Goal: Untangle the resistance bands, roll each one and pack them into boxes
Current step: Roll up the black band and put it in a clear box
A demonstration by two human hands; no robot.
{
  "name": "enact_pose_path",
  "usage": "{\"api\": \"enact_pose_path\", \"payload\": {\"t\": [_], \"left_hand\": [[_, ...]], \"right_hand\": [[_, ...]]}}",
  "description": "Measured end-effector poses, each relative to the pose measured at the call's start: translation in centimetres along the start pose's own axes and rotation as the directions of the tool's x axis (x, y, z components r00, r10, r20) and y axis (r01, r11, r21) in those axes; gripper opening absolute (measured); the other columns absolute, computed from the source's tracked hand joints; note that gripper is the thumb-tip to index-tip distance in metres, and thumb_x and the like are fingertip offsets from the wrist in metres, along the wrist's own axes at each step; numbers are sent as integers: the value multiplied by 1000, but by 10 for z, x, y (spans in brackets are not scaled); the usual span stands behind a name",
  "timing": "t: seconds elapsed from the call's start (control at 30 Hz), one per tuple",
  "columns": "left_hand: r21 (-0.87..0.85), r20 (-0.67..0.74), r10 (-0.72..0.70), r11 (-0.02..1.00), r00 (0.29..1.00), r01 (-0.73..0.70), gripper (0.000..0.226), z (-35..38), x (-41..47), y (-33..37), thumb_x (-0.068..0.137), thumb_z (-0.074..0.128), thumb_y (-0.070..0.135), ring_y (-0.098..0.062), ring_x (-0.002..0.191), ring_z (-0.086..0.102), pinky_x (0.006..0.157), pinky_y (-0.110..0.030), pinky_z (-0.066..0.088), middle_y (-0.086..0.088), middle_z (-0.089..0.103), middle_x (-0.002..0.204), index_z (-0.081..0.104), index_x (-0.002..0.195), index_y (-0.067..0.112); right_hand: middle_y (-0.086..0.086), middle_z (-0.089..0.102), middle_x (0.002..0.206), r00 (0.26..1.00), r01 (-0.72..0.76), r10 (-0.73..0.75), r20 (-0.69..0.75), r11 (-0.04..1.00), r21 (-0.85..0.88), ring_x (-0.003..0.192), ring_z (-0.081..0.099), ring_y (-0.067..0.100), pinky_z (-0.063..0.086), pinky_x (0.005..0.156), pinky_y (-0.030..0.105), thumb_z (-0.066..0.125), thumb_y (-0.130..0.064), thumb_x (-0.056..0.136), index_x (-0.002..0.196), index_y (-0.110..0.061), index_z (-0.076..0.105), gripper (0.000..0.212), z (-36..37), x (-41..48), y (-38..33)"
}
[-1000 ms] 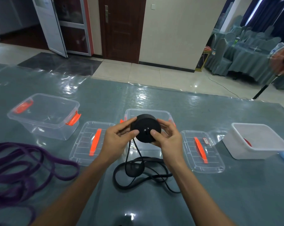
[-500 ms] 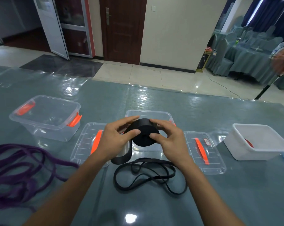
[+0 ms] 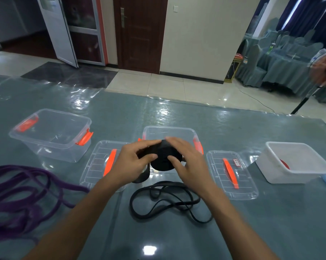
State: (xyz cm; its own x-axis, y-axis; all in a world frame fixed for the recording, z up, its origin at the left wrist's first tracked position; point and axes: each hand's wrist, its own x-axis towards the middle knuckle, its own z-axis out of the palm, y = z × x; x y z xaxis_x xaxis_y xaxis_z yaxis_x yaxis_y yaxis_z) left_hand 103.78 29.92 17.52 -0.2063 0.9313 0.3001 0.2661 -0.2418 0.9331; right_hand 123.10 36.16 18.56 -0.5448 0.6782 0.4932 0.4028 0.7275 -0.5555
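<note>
Both hands hold a tight black roll of resistance band point(image 3: 164, 158) over the table's middle. My left hand point(image 3: 134, 162) grips its left side, thumb on the front. My right hand point(image 3: 184, 158) covers the top and right side. A loose tail of the same black band point(image 3: 166, 201) hangs from the roll and lies in loops on the table below. A tangled purple band point(image 3: 21, 196) lies at the left. A clear box with orange clips point(image 3: 169, 134) stands just behind the roll, partly hidden by my hands.
A second clear box point(image 3: 51, 134) stands at the back left. Two clear lids with orange handles lie flat, one point(image 3: 102, 162) left of my hands and one point(image 3: 231, 173) right of them. A white tub point(image 3: 293, 162) stands at the right.
The roll has tilted from facing me to lying flatter and lower. My right hand has moved over its top. More of the tail is wound in.
</note>
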Motion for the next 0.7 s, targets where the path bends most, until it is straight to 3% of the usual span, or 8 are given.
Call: {"api": "enact_pose_path", "payload": {"t": [0.07, 0.17, 0.23, 0.3, 0.4, 0.5, 0.6, 0.7], "left_hand": [[34, 37, -6, 999, 999, 4, 43, -3, 3, 1, 84, 73, -3, -7, 108, 68, 98, -24, 51, 9, 74, 111, 71, 120, 21], [-28, 10, -21, 999, 1000, 21, 40, -1, 4, 5, 84, 76, 0, -9, 109, 68, 100, -27, 52, 8, 74, 110, 70, 116, 23], [-93, -45, -24, 995, 999, 19, 37, 2, 4, 7, 83, 77, 2, -11, 107, 69, 99, -30, 53, 7, 75, 109, 71, 114, 22], [-173, -75, -31, 985, 997, 18, 38, 4, 4, 7, 84, 76, 1, -13, 109, 69, 99, -30, 53, 6, 75, 112, 71, 117, 19], [-239, -117, -24, 971, 993, -5, 43, 11, 1, 5, 87, 73, 0, -13, 116, 66, 100, -27, 51, 6, 72, 121, 67, 126, 18], [-254, -193, -31, 967, 981, -19, 40, 19, -1, 4, 91, 68, 0, -12, 117, 66, 99, -24, 51, 6, 72, 122, 66, 128, 14], [-188, -202, -16, 982, 979, -22, 37, 14, -2, -2, 91, 66, -2, -12, 114, 67, 99, -27, 53, 4, 73, 119, 68, 124, 15], [-68, -133, -7, 998, 991, -2, 37, 0, 0, -6, 91, 67, -1, -12, 113, 67, 99, -31, 53, 8, 73, 117, 71, 121, 21]], "right_hand": [[-3, 60, 134, 997, 16, -13, 73, 999, -38, 124, 55, 11, 19, 109, 3, 68, -6, 91, 133, -20, 62, 45, -6, 5, 3], [-4, 68, 120, 995, -95, 95, 12, 984, 154, 114, 60, 9, 28, 103, 3, 72, 2, 83, 120, -17, 71, 41, -12, 10, 5], [-7, 70, 116, 979, -185, 202, -20, 930, 316, 114, 62, 12, 41, 106, 22, 74, 2, 81, 115, -22, 74, 42, -12, 9, 5], [-2, 71, 115, 937, -278, 347, -32, 799, 534, 113, 65, 21, 52, 97, 47, 72, 2, 82, 116, -25, 73, 43, -10, 8, 5], [11, 73, 111, 837, -341, 547, -3, 525, 780, 105, 70, 28, 62, 75, 43, 65, 10, 87, 120, -15, 70, 42, -8, 11, -1], [8, 70, 119, 796, -342, 605, 22, 419, 841, 104, 71, 26, 61, 78, 49, 63, 8, 90, 124, -11, 65, 39, 4, 8, -12], [-5, 69, 114, 802, -397, 596, 25, 502, 768, 104, 70, 23, 62, 79, 47, 62, 4, 92, 124, -16, 61, 37, 16, -1, -15], [-14, 58, 129, 924, -352, 383, 3, 845, 404, 120, 58, 10, 58, 90, 32, 68, -8, 90, 133, -29, 53, 49, 12, -2, -8]]}}
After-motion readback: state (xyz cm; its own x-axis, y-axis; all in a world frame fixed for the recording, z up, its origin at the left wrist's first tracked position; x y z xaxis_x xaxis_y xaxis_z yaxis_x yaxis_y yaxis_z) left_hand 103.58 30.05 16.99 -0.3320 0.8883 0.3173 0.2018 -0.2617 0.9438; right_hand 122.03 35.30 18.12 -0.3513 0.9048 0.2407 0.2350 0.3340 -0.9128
